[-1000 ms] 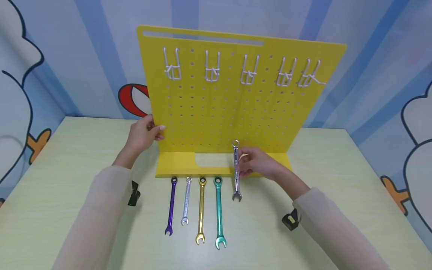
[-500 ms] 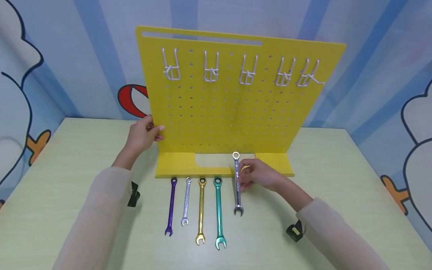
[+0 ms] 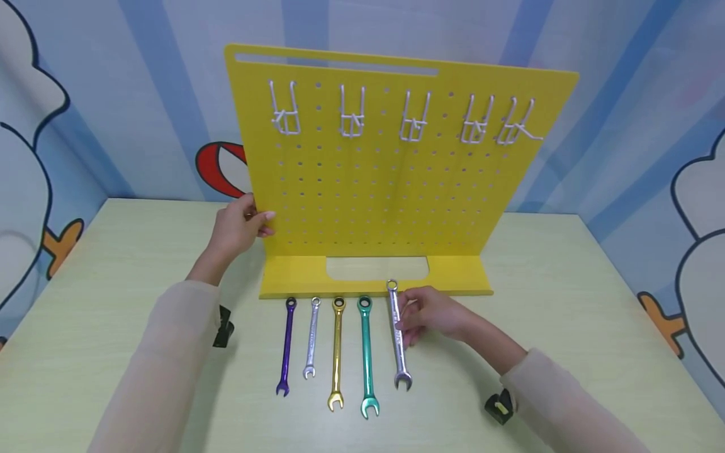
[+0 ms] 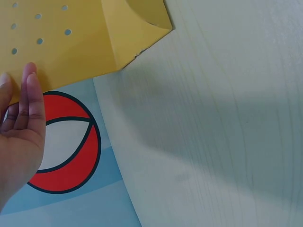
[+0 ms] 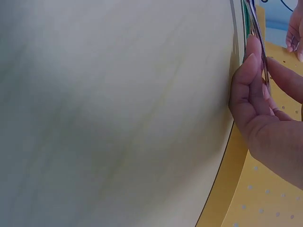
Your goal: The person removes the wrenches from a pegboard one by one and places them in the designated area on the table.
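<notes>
My right hand (image 3: 433,313) pinches a silver combination wrench (image 3: 399,346) by its shaft, ring end towards the pegboard. In the right wrist view the thumb and fingers (image 5: 253,71) close on its thin edge. With my left hand (image 3: 235,226) I grip the left edge of the yellow pegboard (image 3: 362,207), thumb in front and other fingers partly behind. Left of the held wrench lie a green wrench (image 3: 367,358), a gold wrench (image 3: 337,358), a small silver wrench (image 3: 311,340) and a purple wrench (image 3: 287,352), side by side on the table.
Several white wire hooks (image 3: 352,123) line the pegboard's upper part. Its yellow base (image 3: 294,277) stands on the pale table (image 3: 566,302), behind the wrenches. A patterned blue backdrop (image 3: 362,25) rises behind the table.
My right hand has drawn the silver wrench down and towards me, from over the pegboard's base to beside the green wrench. The left hand stays on the board's edge.
</notes>
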`<state>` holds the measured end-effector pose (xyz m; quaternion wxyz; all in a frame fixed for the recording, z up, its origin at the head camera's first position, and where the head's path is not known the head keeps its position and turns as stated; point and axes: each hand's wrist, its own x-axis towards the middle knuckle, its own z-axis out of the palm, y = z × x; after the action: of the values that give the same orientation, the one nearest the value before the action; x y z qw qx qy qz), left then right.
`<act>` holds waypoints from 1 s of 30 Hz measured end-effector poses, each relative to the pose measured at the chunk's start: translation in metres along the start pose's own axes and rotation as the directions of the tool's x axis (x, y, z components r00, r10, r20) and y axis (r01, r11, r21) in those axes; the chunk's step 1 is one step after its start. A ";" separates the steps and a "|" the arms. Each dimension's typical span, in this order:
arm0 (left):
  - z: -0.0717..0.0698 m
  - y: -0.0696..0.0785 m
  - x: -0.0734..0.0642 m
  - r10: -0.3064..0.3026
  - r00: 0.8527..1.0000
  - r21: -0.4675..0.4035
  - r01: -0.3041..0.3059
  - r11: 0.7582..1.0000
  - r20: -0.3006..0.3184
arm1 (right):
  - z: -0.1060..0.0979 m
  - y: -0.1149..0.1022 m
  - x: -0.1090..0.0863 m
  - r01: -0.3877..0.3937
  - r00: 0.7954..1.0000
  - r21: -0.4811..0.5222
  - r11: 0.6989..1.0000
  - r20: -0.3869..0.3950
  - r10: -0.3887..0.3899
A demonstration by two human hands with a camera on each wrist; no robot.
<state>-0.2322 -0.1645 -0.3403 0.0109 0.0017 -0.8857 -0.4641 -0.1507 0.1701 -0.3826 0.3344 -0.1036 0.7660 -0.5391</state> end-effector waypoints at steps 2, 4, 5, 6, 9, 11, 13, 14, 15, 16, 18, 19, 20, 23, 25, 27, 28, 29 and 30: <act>0.000 0.000 -0.001 0.000 1.000 0.002 0.000 1.000 0.002 | 0.002 0.001 -0.001 -0.009 1.000 -0.004 1.000 -0.001 0.009; -0.001 0.002 -0.003 0.004 1.000 0.001 -0.005 1.000 0.011 | 0.004 0.002 -0.003 -0.018 1.000 -0.006 1.000 -0.006 0.018; -0.002 0.002 -0.003 0.007 1.000 0.003 -0.007 1.000 0.012 | 0.004 0.002 -0.004 -0.022 1.000 -0.007 1.000 -0.008 0.022; -0.002 0.003 -0.004 0.007 1.000 0.003 -0.007 1.000 0.014 | 0.005 0.002 -0.005 -0.025 1.000 -0.007 1.000 -0.012 0.025; -0.002 0.004 -0.005 0.006 1.000 0.002 -0.006 1.000 0.017 | 0.007 0.002 -0.009 -0.042 0.999 -0.011 0.999 -0.016 0.042; -0.002 0.003 -0.005 0.005 1.000 -0.001 -0.005 1.000 0.018 | 0.008 0.002 -0.010 -0.053 0.999 -0.012 0.999 -0.006 0.053; -0.002 0.003 -0.005 0.005 1.000 -0.003 -0.005 1.000 0.018 | 0.010 0.003 -0.011 -0.064 0.998 -0.011 0.998 0.003 0.064; -0.002 0.003 -0.005 0.007 1.000 -0.003 -0.007 1.000 0.018 | 0.011 0.003 -0.011 -0.069 0.998 -0.008 0.998 0.005 0.069; -0.002 0.002 -0.004 0.007 1.000 -0.004 -0.007 1.000 0.019 | 0.011 0.004 -0.011 -0.072 0.997 -0.009 0.997 0.005 0.072; -0.002 0.002 -0.004 0.007 1.000 -0.004 -0.007 1.000 0.018 | 0.012 0.004 -0.011 -0.079 0.997 -0.011 0.997 0.001 0.079; -0.002 0.001 -0.004 0.002 1.000 -0.005 -0.001 1.000 0.019 | 0.013 0.003 -0.011 -0.085 0.996 -0.014 0.996 -0.010 0.085; -0.002 0.001 -0.004 -0.001 1.000 -0.005 0.001 1.000 0.020 | 0.014 0.003 -0.011 -0.091 0.996 -0.018 0.996 -0.017 0.091; -0.002 0.002 -0.004 -0.004 1.000 -0.006 0.004 1.000 0.020 | 0.014 0.003 -0.011 -0.099 0.995 -0.021 0.995 -0.026 0.098; -0.002 0.002 -0.004 -0.007 1.000 -0.006 0.007 1.000 0.022 | 0.016 0.002 -0.010 -0.116 0.992 -0.028 0.993 -0.047 0.115; -0.002 0.003 -0.004 -0.003 1.000 -0.007 0.003 1.000 0.023 | 0.017 0.001 -0.009 -0.128 0.990 -0.034 0.991 -0.062 0.126; -0.002 0.003 -0.004 0.000 1.000 -0.005 0.001 1.000 0.024 | 0.017 0.000 -0.009 -0.129 0.989 -0.035 0.991 -0.071 0.126; -0.002 0.003 -0.004 -0.001 1.000 -0.004 0.002 1.000 0.025 | 0.018 0.000 -0.009 -0.129 0.989 -0.036 0.991 -0.074 0.126; -0.002 0.003 -0.004 -0.003 1.000 -0.004 0.003 1.000 0.024 | 0.018 0.000 -0.009 -0.127 0.989 -0.037 0.991 -0.077 0.124; -0.003 0.004 -0.004 -0.005 1.000 -0.003 0.005 1.000 0.024 | 0.018 0.000 -0.009 -0.125 0.989 -0.037 0.991 -0.079 0.122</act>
<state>-0.2283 -0.1644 -0.3359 -0.0009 -0.0018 -0.8851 -0.4655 -0.1325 0.1613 -0.3820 0.3354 -0.0421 0.7945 -0.5045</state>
